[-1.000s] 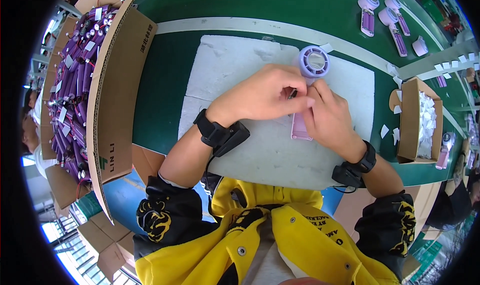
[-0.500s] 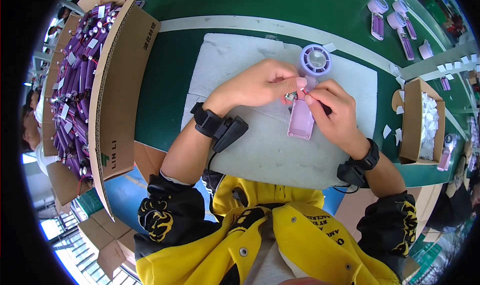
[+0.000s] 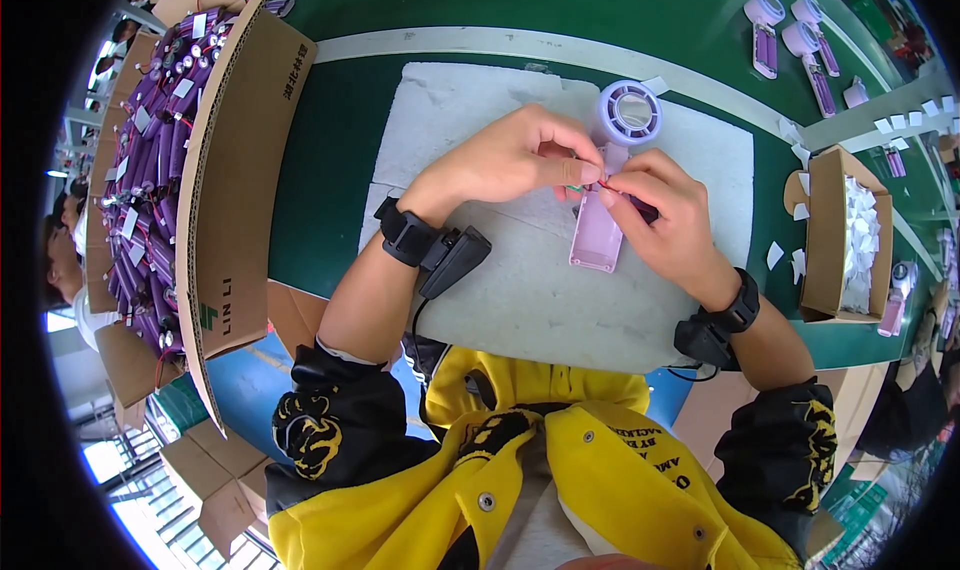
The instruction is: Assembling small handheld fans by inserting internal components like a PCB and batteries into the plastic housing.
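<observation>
A lilac handheld fan lies on the white pad, with its round head [image 3: 630, 113] away from me and its open, hollow handle [image 3: 597, 240] pointing toward me. Over the top of that handle, both hands meet. My left hand [image 3: 520, 162] is closed, thumb against fingers, on a small green circuit board [image 3: 574, 188], mostly hidden. Finger and thumb of my right hand [image 3: 668, 215] pinch a thin red wire [image 3: 605, 184] at the board. Tucked behind the right fingers is a dark purple object [image 3: 647, 211], possibly a battery; its shape is mostly covered.
A tall carton [image 3: 240, 190] full of purple battery packs [image 3: 150, 180] stands at left. On the right, a smaller box [image 3: 822, 240] holds white paper pieces [image 3: 860, 240]. Several fans with purple batteries [image 3: 765, 50] lie far right. The white pad [image 3: 480, 290] covers the green table [image 3: 330, 170].
Both hands have shifted slightly left and drawn closer together at the wire. The fan has moved slightly left and away from me. The board is more covered by my left fingers.
</observation>
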